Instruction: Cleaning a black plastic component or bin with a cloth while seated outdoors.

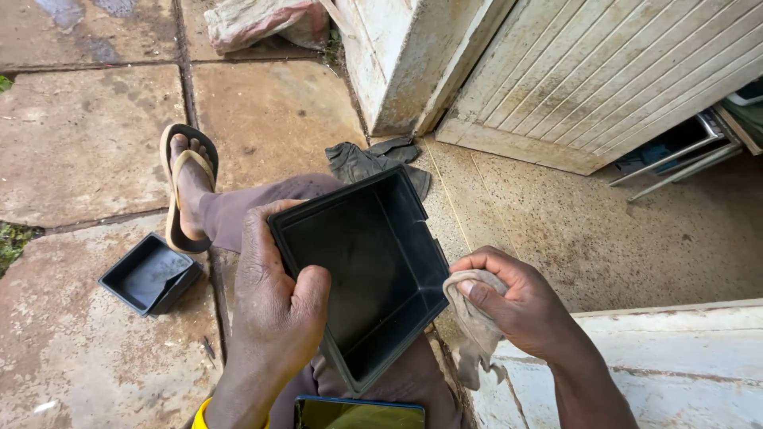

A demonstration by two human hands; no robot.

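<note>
Two black trays (373, 270), one rag (473, 318), two hands (278, 310)

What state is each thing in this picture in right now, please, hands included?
Black box: empty, tilted on the lap, gripped at its rim.
Left hand: closed on the black box.
Right hand: closed on a rag.
Rag: crumpled, pressed to the box's outer corner.
Small black tray: empty, upright on the paving.
Dark cloth: crumpled on the ground.
Door: open.
</note>
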